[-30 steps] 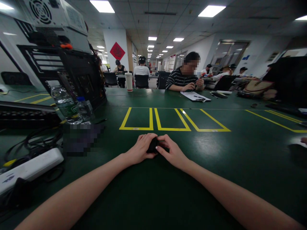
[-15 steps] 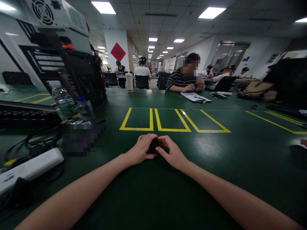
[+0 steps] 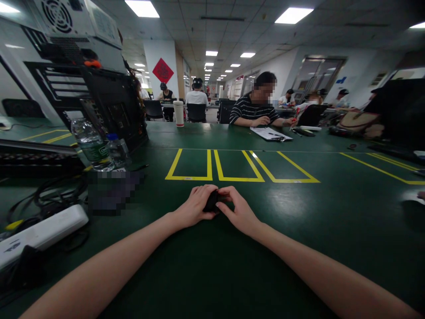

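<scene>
A small black object (image 3: pixel 211 202) is between my hands, just above or on the green table (image 3: pixel 212 266); its kind cannot be made out. My left hand (image 3: pixel 196 204) is closed around its left side, with the fingers over the top and the thumb low in front. From the right, my right hand (image 3: pixel 239 211) is curled, its thumb and fingertips pinching the object's right edge. Fingers hide much of the object. Just beyond my hands, yellow tape outlines (image 3: pixel 189 178) mark the tabletop.
At left are a power strip (image 3: pixel 43 232) with cables, a water bottle (image 3: pixel 91 144), a blue-capped bottle (image 3: pixel 117 150) and a computer case (image 3: pixel 113 106). Across the table sits a person (image 3: pixel 254 104) beside a clipboard (image 3: pixel 270 134). A white cup (image 3: pixel 179 114) stands farther back.
My hands and the black object stay nearly in place. The person across has lowered one hand and stretched it to the right, with something red at the fingers.
</scene>
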A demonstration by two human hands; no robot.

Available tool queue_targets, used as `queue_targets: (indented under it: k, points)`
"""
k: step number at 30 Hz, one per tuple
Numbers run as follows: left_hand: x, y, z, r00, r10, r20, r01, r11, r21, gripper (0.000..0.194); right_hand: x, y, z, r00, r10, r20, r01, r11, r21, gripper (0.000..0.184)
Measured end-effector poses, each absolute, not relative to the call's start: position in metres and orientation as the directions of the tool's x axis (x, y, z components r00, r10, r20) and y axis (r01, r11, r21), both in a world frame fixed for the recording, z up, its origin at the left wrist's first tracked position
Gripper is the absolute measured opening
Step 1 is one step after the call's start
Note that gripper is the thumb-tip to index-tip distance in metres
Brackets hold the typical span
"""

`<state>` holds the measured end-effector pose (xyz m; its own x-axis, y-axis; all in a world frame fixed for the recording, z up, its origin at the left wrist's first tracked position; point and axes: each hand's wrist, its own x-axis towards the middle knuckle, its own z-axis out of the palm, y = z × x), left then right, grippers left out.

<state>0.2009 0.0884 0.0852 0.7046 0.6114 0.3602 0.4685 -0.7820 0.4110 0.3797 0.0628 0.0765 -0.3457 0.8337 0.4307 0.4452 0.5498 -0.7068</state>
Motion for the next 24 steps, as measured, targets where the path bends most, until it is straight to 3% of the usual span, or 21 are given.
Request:
queue_targets:
  k: [8, 16, 21, 24]
  points:
    - [0.2, 0.088, 0.086, 0.706, 0.611, 0.358, 0.47, -0.783, 0.407, 0.058, 0.381, 0.064, 0.075, -0.361, 0.866, 0.347, 0.433, 0.485, -0.76, 0.02]
    - [0.201, 0.088, 0.087, 0.712, 0.606, 0.356, 0.459, -0.784, 0.418, 0.058, 0.38, 0.061, 0.078, -0.343, 0.778, 0.527, 0.463, 0.628, -0.626, 0.01]
    - [0.201, 0.091, 0.08, 0.7, 0.61, 0.372, 0.462, -0.783, 0.416, 0.059, 0.379, 0.061, 0.076, -0.316, 0.811, 0.492, 0.438, 0.585, -0.683, 0.031]
    - [0.202, 0.092, 0.078, 0.689, 0.614, 0.385, 0.467, -0.783, 0.411, 0.06, 0.38, 0.063, 0.075, -0.33, 0.832, 0.446, 0.426, 0.553, -0.717, 0.03]
